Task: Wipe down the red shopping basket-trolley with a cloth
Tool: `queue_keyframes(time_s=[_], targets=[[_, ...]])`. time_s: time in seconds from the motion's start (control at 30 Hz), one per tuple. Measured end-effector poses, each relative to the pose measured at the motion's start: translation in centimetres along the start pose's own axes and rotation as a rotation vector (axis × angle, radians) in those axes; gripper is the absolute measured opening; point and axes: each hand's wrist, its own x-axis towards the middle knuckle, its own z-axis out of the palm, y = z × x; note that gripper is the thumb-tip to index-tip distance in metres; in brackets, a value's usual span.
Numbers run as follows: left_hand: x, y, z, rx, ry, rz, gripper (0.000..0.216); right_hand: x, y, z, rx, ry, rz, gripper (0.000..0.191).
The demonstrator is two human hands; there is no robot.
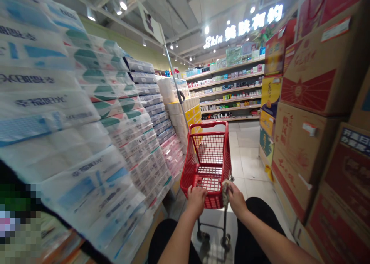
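A red plastic shopping cart (210,148) with grid walls stands in the aisle before me, its handle at the far end. My left hand (197,201) is closed over the near rim of its basket, fingertips bent inside. At the near right corner, my right hand (236,200) is closed on a crumpled, greyish-beige cloth (226,192). The cloth lies against the cart's rim and outer side. Below the basket, the metal frame and wheels (225,240) show between my knees.
Stacked packs of tissue paper (86,175) line the left side. Cardboard boxes (306,137) are piled high on the right. A metal sign pole (172,69) rises beside the stacks. Beyond the tiled floor (245,160), shelves (228,87) hold many small products.
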Motion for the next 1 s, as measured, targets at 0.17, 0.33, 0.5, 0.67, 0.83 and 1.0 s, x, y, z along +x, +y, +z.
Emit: queue_keyframes(time_s=[0.17, 0.33, 0.5, 0.67, 0.83, 1.0], targets=[[0.0, 0.2, -0.1, -0.005, -0.002, -0.004, 0.031, 1.2, -0.1, 0.3, -0.108, -0.015, 0.02, 0.038], [-0.1, 0.2, -0.1, -0.029, 0.01, -0.002, 0.029, 1.6, 0.0, 0.3, -0.139, 0.032, -0.03, 0.039], [-0.2, 0.0, -0.1, -0.024, 0.03, 0.0, 0.03, 1.0, -0.7, 0.0, -0.167, -0.1, 0.084, 0.038], [-0.4, -0.1, -0.3, -0.014, 0.034, 0.002, 0.033, 0.5, -1.1, 0.2, -0.098, -0.052, 0.004, 0.041], [0.1, 0.6, -0.7, -0.049, 0.008, -0.105, 0.045, 0.9, -1.0, 0.6, -0.149, -0.04, 0.006, 0.037], [0.0, 3.2, -0.3, -0.062, 0.041, -0.106, 0.043, 0.9, -1.0, 0.9, -0.106, -0.03, 0.031, 0.035]])
